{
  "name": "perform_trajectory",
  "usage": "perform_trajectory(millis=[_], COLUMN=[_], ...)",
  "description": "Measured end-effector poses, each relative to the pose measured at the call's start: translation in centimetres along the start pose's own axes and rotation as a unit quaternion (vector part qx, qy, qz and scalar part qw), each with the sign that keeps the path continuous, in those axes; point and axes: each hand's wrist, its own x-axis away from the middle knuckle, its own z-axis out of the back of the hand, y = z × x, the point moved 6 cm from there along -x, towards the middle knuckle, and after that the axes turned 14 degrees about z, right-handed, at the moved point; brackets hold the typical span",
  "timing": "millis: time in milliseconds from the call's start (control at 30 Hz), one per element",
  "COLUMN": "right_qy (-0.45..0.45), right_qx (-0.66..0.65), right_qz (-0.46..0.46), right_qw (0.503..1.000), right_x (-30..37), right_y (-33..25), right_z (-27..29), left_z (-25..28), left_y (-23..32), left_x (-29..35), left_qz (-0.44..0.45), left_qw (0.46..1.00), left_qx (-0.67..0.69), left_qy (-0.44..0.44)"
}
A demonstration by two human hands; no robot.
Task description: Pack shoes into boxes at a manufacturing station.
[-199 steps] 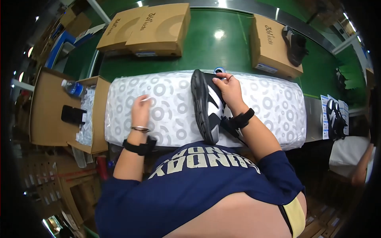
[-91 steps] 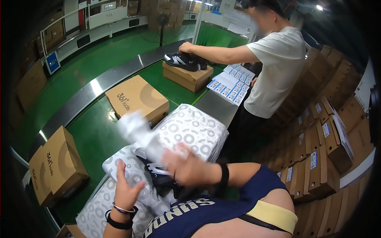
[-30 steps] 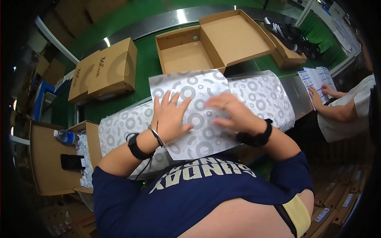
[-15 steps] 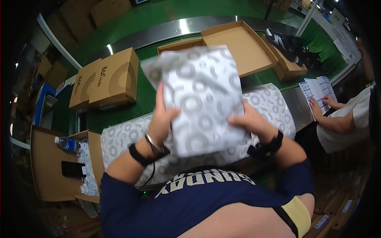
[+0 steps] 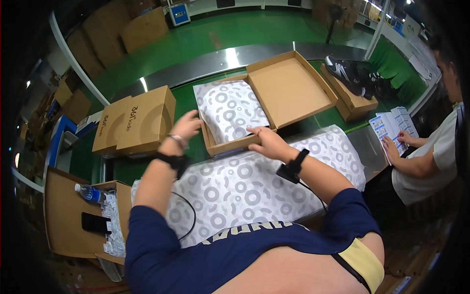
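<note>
A bundle wrapped in white paper with grey rings [image 5: 230, 105] lies in an open brown shoebox [image 5: 211, 143], one paper corner sticking past the box's left rim. At that left side is my left hand [image 5: 187, 125], holding nothing, its fingers apart and a little blurred. My right hand [image 5: 268, 143] is at the front right corner of the box, fingers stretched over the front wall and touching the paper, thumb below them. The attached lid [image 5: 291, 90] is folded back to the right. Nearer me lies a wide stack of the same patterned paper [image 5: 245, 191].
Two closed shoeboxes [image 5: 147, 120] stand left. A carton [image 5: 63, 215] holds a bottle [image 5: 89, 192], a phone [image 5: 95, 223] and small white packets [image 5: 113, 230]. Black shoes [image 5: 345, 78] rest on a box [image 5: 348, 100] at right, near a co-worker [image 5: 423, 166] holding printed sheets [image 5: 391, 125].
The wrapped bundle has gone from between my hands above the paper stack into the open shoebox. Both hands have let go of their grip and moved forward to the box's sides.
</note>
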Motion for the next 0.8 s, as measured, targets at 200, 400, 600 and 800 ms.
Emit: perform_trajectory(millis=[200, 400, 600, 800], right_qy=[-0.145, -0.103, -0.068, -0.056], right_qx=[0.149, 0.163, 0.153, 0.135], right_qz=[-0.128, -0.155, -0.138, -0.147], right_qw=[0.97, 0.969, 0.976, 0.978], right_x=[9.3, 12.5, 13.0, 13.1], right_y=[1.1, 2.5, 1.4, 0.9], right_z=[-0.5, -1.7, -1.1, -1.3], left_z=[29.3, 38.6, 36.4, 35.0], left_y=[-3.3, -14.7, -5.4, -1.3], left_x=[10.6, 11.3, 4.4, 2.4], left_qz=[-0.134, -0.015, -0.148, -0.214], left_qw=[0.908, 0.805, 0.857, 0.883], left_qx=[-0.282, -0.424, -0.278, -0.121], left_qy=[0.28, 0.415, 0.407, 0.4])
